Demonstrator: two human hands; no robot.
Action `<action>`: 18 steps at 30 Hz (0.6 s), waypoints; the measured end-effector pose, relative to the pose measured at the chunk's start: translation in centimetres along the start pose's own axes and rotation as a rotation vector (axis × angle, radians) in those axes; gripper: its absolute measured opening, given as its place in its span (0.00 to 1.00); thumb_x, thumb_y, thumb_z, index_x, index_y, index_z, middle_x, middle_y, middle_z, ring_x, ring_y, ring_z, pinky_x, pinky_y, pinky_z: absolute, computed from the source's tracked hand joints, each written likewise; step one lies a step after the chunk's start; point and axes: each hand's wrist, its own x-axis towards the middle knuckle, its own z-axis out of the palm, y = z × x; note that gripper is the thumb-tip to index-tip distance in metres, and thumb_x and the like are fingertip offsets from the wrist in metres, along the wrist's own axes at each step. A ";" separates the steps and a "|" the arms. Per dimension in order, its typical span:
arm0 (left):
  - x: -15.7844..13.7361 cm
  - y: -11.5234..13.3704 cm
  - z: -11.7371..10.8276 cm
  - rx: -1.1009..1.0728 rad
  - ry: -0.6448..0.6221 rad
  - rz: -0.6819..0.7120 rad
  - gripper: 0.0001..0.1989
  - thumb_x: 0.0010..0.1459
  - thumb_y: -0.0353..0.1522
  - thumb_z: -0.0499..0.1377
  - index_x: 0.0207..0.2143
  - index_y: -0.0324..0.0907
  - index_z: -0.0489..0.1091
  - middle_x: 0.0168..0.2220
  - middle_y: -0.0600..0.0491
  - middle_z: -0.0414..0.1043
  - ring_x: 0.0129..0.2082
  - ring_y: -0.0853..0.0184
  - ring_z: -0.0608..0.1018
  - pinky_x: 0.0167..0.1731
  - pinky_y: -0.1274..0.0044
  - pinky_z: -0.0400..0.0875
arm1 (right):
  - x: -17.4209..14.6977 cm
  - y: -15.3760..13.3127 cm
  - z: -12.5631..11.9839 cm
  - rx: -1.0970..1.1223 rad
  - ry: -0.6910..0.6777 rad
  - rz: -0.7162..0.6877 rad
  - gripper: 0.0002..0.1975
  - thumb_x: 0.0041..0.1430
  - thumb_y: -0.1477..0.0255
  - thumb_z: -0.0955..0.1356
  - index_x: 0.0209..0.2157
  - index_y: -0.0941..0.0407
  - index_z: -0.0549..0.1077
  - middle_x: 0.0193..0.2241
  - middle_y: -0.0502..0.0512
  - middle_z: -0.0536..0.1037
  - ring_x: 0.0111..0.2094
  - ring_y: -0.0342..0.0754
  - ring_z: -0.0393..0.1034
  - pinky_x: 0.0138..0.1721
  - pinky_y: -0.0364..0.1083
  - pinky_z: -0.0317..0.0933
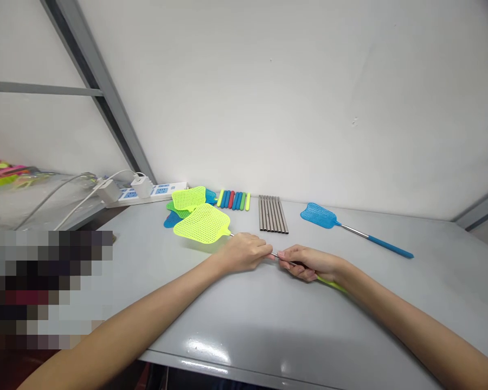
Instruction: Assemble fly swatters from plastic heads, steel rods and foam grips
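Both hands grip one fly swatter with a perforated yellow head [203, 223], held over the grey table. My left hand [246, 251] is closed round its metal rod just behind the head. Farther along the rod, my right hand [307, 262] is closed too, and a yellow-green handle [332, 284] runs out beneath that wrist. A short stretch of rod shows between the hands. Beyond them lie a bundle of metal tubes [273, 214] and a row of coloured handle grips [233, 200]. To the right rests a blue fly swatter [321, 215] with a metal rod and blue handle.
Several loose swatter heads [189, 199] in yellow, green and blue overlap at the back left. Behind them a white power strip [162, 189] has plugs and cables. A grey metal frame [93, 81] stands at left. The table's front edge [211, 368] is near me.
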 end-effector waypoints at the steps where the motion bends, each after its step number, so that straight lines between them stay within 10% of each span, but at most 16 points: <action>1: 0.0 -0.1 0.1 0.010 0.012 0.008 0.16 0.60 0.37 0.44 0.23 0.40 0.60 0.18 0.57 0.63 0.19 0.73 0.66 0.21 0.79 0.52 | 0.0 0.0 0.0 0.007 0.000 0.001 0.16 0.55 0.59 0.60 0.23 0.58 0.57 0.16 0.42 0.48 0.13 0.33 0.36 0.10 0.35 0.31; 18: -0.1 -1.3 -0.4 0.010 0.043 0.012 0.18 0.60 0.38 0.43 0.21 0.40 0.60 0.17 0.57 0.62 0.18 0.74 0.65 0.20 0.78 0.51 | 0.4 -0.3 -0.2 0.041 0.007 -0.019 0.15 0.54 0.60 0.61 0.23 0.58 0.58 0.15 0.42 0.48 0.13 0.33 0.37 0.10 0.35 0.32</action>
